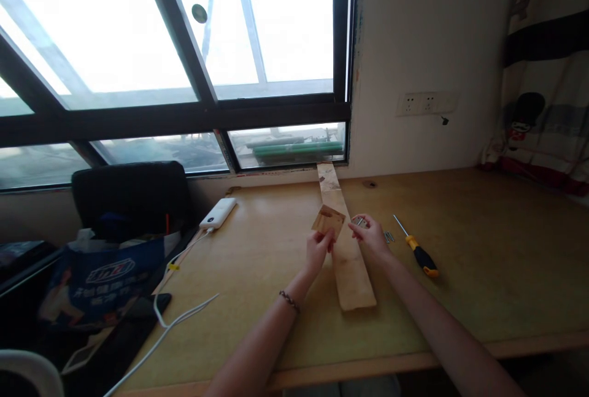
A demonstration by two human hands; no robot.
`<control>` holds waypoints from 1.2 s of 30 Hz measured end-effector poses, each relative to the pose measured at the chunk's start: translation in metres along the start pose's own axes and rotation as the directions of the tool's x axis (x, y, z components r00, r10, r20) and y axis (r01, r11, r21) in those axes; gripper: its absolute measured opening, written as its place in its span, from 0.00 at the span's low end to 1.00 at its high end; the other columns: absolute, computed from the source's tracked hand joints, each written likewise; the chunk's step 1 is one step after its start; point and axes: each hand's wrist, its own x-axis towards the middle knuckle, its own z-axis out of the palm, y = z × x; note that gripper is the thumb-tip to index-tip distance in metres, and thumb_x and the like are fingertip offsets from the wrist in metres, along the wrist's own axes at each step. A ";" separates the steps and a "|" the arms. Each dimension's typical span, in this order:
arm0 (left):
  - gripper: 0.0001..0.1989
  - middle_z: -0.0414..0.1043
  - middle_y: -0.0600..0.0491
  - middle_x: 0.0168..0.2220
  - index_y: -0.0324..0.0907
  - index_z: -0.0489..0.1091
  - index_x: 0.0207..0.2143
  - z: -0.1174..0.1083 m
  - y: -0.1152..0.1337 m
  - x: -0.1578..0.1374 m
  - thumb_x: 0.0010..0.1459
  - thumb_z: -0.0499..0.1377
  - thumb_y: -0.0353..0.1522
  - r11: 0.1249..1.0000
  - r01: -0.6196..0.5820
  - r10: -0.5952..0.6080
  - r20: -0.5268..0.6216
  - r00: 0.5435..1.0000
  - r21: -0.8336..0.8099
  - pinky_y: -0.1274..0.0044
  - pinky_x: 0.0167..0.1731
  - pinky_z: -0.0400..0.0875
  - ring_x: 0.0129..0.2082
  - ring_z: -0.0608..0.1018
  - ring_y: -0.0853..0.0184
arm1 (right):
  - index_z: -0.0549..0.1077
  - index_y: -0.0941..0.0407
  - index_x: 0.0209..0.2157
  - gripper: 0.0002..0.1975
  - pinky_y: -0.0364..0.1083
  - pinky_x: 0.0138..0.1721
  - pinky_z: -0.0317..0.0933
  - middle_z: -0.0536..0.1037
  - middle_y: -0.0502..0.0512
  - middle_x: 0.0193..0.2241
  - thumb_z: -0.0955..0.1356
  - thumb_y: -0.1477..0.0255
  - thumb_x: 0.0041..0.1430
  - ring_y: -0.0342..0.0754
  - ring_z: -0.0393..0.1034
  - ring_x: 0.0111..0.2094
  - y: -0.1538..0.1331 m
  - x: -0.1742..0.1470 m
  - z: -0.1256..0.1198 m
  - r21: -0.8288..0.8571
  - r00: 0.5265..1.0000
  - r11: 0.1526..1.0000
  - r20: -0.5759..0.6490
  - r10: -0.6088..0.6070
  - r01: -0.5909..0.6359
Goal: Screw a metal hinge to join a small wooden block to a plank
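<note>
My left hand (318, 247) holds a small square piece of wood (328, 221) by its lower edge, tilted up above a long wooden plank (350, 268) lying on the desk. My right hand (370, 234) pinches a small metal piece (359, 221) just right of the square, over the plank's right edge. A few small screws (389, 237) lie on the desk beside my right hand. A screwdriver (418, 253) with a yellow and black handle rests further right.
The wooden desk (483, 250) runs under a window. A white power bank (218, 213) with a white cable (175, 317) lies at the left. A black chair (131, 197) and a blue bag (99, 280) stand at far left. Wall sockets (418, 103) sit above the desk.
</note>
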 end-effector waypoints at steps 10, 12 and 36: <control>0.15 0.64 0.58 0.16 0.37 0.64 0.22 -0.007 -0.043 0.081 0.40 0.63 0.39 0.968 0.029 -0.148 -0.471 0.869 -0.251 0.81 0.18 0.63 0.15 0.68 0.75 | 0.65 0.56 0.37 0.21 0.35 0.11 0.52 0.74 0.48 0.22 0.71 0.72 0.37 0.42 0.68 0.15 0.013 0.093 0.048 -0.119 0.991 0.983 -0.032 0.133 -0.136; 0.15 0.65 0.58 0.16 0.36 0.64 0.23 -0.005 -0.048 0.081 0.39 0.63 0.38 0.954 0.030 -0.165 -0.438 0.883 -0.299 0.81 0.18 0.63 0.15 0.69 0.75 | 0.65 0.56 0.36 0.21 0.36 0.11 0.53 0.75 0.49 0.22 0.72 0.72 0.36 0.43 0.68 0.15 0.023 0.099 0.055 -0.183 0.993 0.977 -0.051 0.103 -0.111; 0.02 0.64 0.57 0.15 0.36 0.64 0.17 -0.003 -0.039 0.088 0.38 0.56 0.24 0.790 0.194 -0.391 -0.234 0.890 -0.581 0.85 0.16 0.60 0.15 0.68 0.77 | 0.74 0.55 0.31 0.11 0.42 0.31 0.59 0.74 0.53 0.29 0.70 0.67 0.42 0.45 0.68 0.29 0.035 0.091 0.069 -0.752 0.961 0.615 0.091 -0.260 0.238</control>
